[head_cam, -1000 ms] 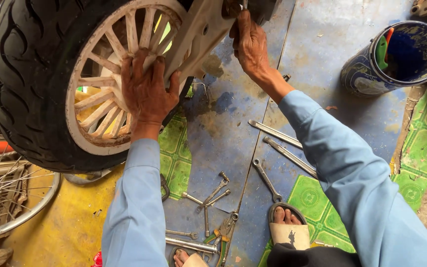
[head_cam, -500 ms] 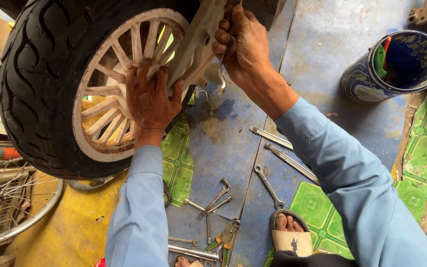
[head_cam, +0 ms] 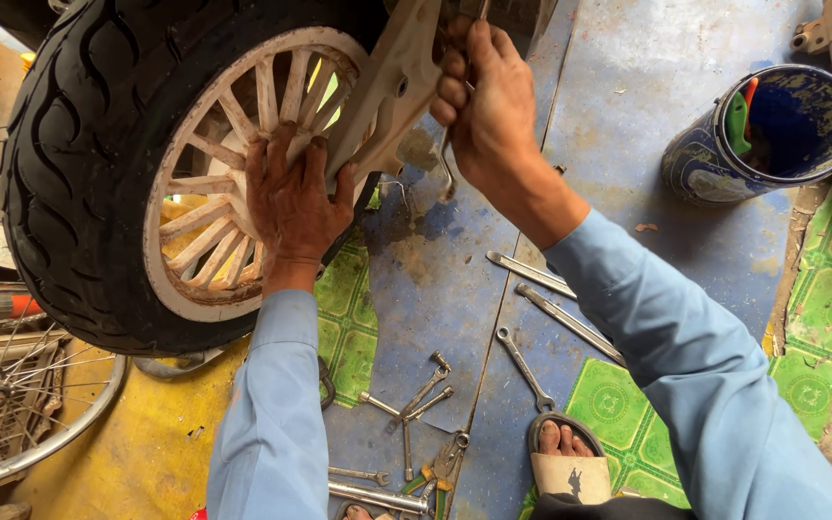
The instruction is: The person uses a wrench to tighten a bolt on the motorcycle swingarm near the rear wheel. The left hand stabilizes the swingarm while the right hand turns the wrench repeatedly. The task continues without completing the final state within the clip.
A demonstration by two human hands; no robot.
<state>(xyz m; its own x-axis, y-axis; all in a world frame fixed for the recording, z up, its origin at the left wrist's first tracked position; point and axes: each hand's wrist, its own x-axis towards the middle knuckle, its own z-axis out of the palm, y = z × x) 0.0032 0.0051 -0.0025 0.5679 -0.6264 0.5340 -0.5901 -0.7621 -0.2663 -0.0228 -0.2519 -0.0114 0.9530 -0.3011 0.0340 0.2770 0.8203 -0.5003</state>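
Bracing the black-tyred motorcycle wheel with cream spoked alloy rim [head_cam: 117,183], the left hand [head_cam: 292,207] lies open and flat against the spokes near the hub, fingers spread, gripping nothing. The right hand [head_cam: 493,106] is closed around a slim steel wrench [head_cam: 447,159], whose lower end hangs below the fist; its upper end is hidden behind the fingers, so the fastener it engages cannot be seen. The cream metal swingarm bracket [head_cam: 392,91] crosses the rim between both hands and touches the wheel area near the hub.

Status, as judged from this view: the wheel stands upright and sits against the bracket, so work at the axle region appears to be in progress, not complete. Whether the fastener is loose or tight cannot be told.

On the blue-painted floor [head_cam: 628,125], several loose steel spanners [head_cam: 551,299] and T-handle socket tools [head_cam: 416,404] lie spread near a sandalled foot [head_cam: 565,457]. A blue paint-stained bucket [head_cam: 714,169] lies tipped well apart at the right. A bare wire-spoked bicycle wheel [head_cam: 11,404] lies at the left.
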